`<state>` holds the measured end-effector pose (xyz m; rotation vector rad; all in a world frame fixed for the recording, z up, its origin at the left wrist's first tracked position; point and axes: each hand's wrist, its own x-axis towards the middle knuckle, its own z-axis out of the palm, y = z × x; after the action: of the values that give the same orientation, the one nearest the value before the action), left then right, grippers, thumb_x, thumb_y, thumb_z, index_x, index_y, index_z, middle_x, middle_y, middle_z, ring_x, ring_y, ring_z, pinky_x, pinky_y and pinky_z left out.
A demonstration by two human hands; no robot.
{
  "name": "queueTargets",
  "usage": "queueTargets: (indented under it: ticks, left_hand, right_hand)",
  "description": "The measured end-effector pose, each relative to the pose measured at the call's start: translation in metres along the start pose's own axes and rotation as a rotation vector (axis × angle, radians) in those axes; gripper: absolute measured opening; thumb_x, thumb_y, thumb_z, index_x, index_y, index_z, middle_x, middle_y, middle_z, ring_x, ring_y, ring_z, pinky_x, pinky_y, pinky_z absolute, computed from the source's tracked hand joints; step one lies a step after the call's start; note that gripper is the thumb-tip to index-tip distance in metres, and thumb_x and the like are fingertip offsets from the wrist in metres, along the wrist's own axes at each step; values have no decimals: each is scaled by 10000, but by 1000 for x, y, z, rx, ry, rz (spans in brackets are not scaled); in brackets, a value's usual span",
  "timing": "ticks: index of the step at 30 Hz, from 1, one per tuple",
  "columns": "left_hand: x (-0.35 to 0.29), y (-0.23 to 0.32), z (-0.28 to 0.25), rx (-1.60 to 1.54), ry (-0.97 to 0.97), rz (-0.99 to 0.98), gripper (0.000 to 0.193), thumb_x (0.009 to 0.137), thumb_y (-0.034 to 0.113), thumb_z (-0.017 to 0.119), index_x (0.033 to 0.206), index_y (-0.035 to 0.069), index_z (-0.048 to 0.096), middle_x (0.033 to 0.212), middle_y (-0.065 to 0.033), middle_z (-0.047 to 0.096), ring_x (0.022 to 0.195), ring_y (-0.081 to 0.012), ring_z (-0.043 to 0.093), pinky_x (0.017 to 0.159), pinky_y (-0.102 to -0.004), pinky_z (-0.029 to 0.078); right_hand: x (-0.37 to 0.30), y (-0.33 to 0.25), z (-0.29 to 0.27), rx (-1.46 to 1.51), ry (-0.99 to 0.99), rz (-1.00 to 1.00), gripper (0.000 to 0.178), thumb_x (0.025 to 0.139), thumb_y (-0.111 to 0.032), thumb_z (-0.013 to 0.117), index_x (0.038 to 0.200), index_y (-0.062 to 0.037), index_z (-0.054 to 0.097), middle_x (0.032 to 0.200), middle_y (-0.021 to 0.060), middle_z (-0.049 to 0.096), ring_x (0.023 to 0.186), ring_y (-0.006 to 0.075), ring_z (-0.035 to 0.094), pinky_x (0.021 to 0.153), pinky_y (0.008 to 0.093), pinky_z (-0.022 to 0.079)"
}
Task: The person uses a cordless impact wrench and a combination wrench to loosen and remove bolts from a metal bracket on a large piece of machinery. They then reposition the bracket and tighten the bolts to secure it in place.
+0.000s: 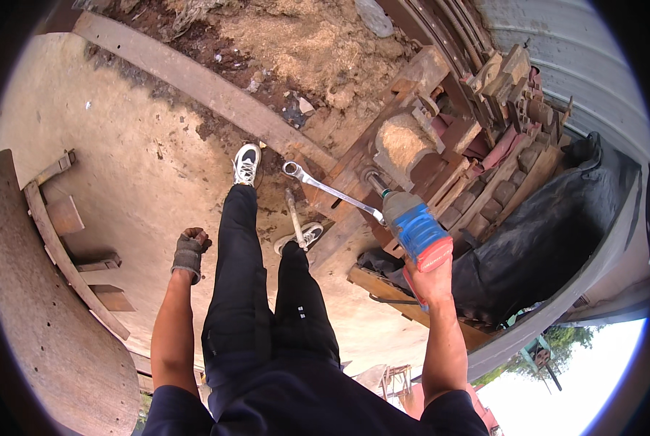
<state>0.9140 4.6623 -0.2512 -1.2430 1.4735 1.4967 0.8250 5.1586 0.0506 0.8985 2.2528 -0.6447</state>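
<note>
My right hand (pixel 430 280) grips a blue, red and grey impact wrench (pixel 416 225) by its lower part. The tool's metal nose reaches toward the wood-and-metal frame at the upper right. A long silver spanner (pixel 332 190) with a ring end lies just left of the tool; its near end meets the tool's body in this view, though I cannot tell whether they touch. My left hand (pixel 189 252), in a dark grey glove with fingertips bare, hangs beside my left leg, fingers curled, with nothing visible in it. A wooden handle (pixel 294 218) stands by my right shoe.
Wooden blocks and boards (pixel 499 189) are stacked at the right, beside a black sheet (pixel 536 247). A long beam (pixel 201 83) crosses the ground ahead, with sawdust and dirt (pixel 289 43) behind it. A large curved board (pixel 41 312) stands at the left.
</note>
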Motion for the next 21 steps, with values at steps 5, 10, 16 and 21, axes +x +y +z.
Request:
queueTargets:
  ticks: [5, 10, 16, 21]
  left_hand:
    - [2, 17, 34, -13, -91, 34, 271, 941, 160, 716, 1141, 16, 606, 960, -95, 685, 783, -207, 690, 734, -331, 583]
    - [3, 19, 42, -1, -116, 58, 281, 939, 164, 717, 1154, 19, 608, 979, -106, 688, 792, -217, 694, 752, -326, 587]
    - [3, 7, 26, 26, -38, -11, 272, 943, 167, 715, 1130, 6, 601, 936, -82, 665, 765, -199, 672, 697, -318, 554]
    - [6, -7, 0, 24, -14, -36, 253, 914, 144, 739, 1101, 36, 608, 895, -79, 673, 737, -208, 680, 675, -324, 579]
  right_hand:
    - [15, 24, -10, -211, -44, -259, 456, 669, -190, 863, 1048, 6, 700, 821, 235, 710, 803, 398, 723, 731, 434, 567]
    - [20, 7, -27, -345, -56, -351, 514, 690, -233, 852, 1116, -4, 678, 805, 237, 708, 807, 432, 707, 723, 454, 565]
    - [18, 7, -10, 95, -134, 10, 247, 889, -113, 709, 1099, -1, 644, 888, 74, 657, 719, 180, 625, 677, 357, 527]
    - [12, 9, -1, -91, -116, -149, 406, 809, -173, 758, 1161, -5, 644, 990, 234, 705, 988, 413, 681, 881, 422, 540]
